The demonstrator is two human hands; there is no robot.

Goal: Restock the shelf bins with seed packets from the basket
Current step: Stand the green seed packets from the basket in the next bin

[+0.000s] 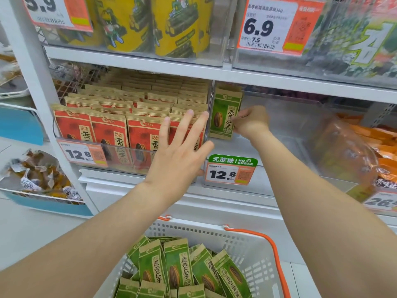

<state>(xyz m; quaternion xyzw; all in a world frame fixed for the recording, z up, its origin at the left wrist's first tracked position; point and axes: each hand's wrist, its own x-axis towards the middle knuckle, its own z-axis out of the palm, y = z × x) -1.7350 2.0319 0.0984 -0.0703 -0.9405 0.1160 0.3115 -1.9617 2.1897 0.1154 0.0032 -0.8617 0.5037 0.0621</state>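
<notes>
A green seed packet stands upright at the left end of a clear shelf bin. My right hand reaches into that bin and pinches the packet's right edge. My left hand is spread with straight fingers in front of the clear divider between this bin and the bin of red seed packets; its thumb lies by the bin's front edge. Below, a white basket with orange handles holds several more green packets.
A green and orange 12.8 price tag hangs on the bin's front. Orange snack bags fill the bin to the right. Yellow packets sit on the shelf above. A blue-rimmed tray of wrapped snacks stands at the left.
</notes>
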